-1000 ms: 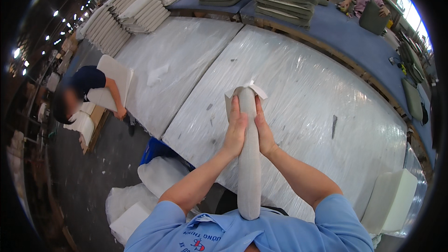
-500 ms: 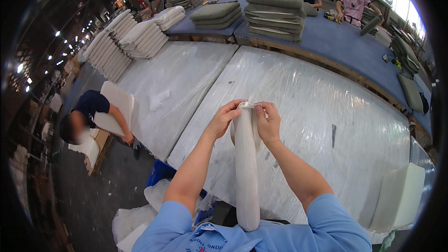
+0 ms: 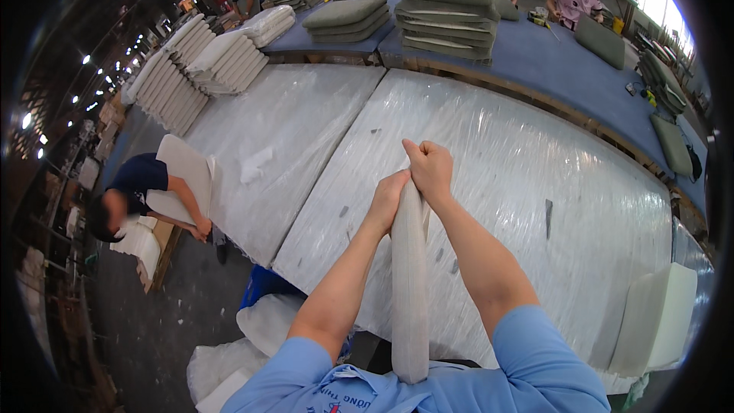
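A pale grey-white cushion [image 3: 410,291] stands on its edge against my body, its narrow side facing up. At its far end my left hand [image 3: 390,199] is closed, gripping the cushion's end. Just above and to the right, my right hand [image 3: 430,170] is balled into a fist with the thumb up. It touches the left hand, and its fingers hide whatever is inside them. Beneath lies the table [image 3: 497,206], wrapped in shiny clear plastic film.
White foam blocks [image 3: 654,321] stand at the right. A blue crate [image 3: 267,284] and white bundles [image 3: 222,371] sit lower left. A co-worker [image 3: 141,187] bends over a pale cushion at left. Grey-green cushion stacks [image 3: 447,19] rest on the blue far table [image 3: 527,69].
My hands, earlier apart and spreading the cover's opening, have come together. My right hand has risen and closed into a fist. At far right, a co-worker's green cushion now lies flatter.
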A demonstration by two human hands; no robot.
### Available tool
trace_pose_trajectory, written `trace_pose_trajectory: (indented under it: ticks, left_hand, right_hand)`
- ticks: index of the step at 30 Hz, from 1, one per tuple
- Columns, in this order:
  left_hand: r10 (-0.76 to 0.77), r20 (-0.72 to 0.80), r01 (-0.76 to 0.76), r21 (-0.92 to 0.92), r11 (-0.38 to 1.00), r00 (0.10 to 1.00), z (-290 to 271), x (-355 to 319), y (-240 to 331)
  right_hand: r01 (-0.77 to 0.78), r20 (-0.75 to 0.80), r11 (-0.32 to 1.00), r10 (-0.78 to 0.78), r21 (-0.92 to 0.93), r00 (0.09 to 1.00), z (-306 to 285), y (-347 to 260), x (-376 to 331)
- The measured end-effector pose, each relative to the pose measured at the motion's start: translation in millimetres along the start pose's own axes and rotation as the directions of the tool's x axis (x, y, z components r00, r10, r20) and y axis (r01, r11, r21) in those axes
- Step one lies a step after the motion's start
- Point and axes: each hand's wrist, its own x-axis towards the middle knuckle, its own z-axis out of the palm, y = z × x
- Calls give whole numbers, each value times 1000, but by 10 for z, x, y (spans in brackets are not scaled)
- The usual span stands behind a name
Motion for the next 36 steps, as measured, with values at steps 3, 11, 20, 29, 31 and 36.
trace_pose_trajectory:
  ticks: [3,11,20,29,31,36]
  left_hand:
    - [-32,-76,30,-32,999,997,44,12,44]
    - [-51,-140,50,-5,999,989,-29,17,62]
    - [-67,-83,70,34,997,994,-49,-152,106]
    - [-215,-23,207,376,903,976,-157,11,413]
    - [-199,-60,207,354,912,978,-106,123,416]
    - [-189,-175,205,76,976,966,-363,369,235]
  right_hand:
    - [6,17,999,-5,-34,1000,60,46,83]
    - [-24,87,992,35,-121,996,186,20,154]
    - [65,207,984,-30,-165,978,232,-16,188]
    - [-105,76,994,104,5,992,-205,428,-167]
    - [-29,107,983,49,-181,993,-724,1050,-493]
    - [-489,277,787,599,-376,752,-2010,2122,-2253]
